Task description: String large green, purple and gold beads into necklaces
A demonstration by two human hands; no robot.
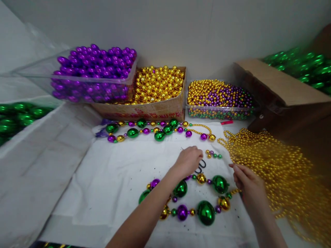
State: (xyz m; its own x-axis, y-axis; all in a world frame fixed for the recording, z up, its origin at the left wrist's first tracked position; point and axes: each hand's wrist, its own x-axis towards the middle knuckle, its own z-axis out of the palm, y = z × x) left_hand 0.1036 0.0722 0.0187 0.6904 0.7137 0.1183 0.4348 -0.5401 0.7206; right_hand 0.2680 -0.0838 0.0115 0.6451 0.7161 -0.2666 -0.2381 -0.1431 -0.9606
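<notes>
My left hand (190, 160) hangs over the white cloth with its fingers curled, beside the black handle loops of what look like scissors (200, 167). Whatever it pinches, if anything, is hidden. To the right, my right hand (247, 179) has thumb and fingers closed together; I cannot make out what is in them. A short gold bead strand (234, 191) runs from the large bead necklace up to that hand. The necklace, with big green balls (206, 213), purple and gold ones, lies in a loop partly under my left forearm. Several small loose beads (213, 154) sit between the hands.
Along the back stand a clear bin of purple beads (95, 81), a carton of gold beads (139, 111) and a clear tub of small mixed beads (219, 113). Another necklace (132, 133) lies before them. Gold bead strands (281, 168) pile up at right beside a cardboard box (274, 79).
</notes>
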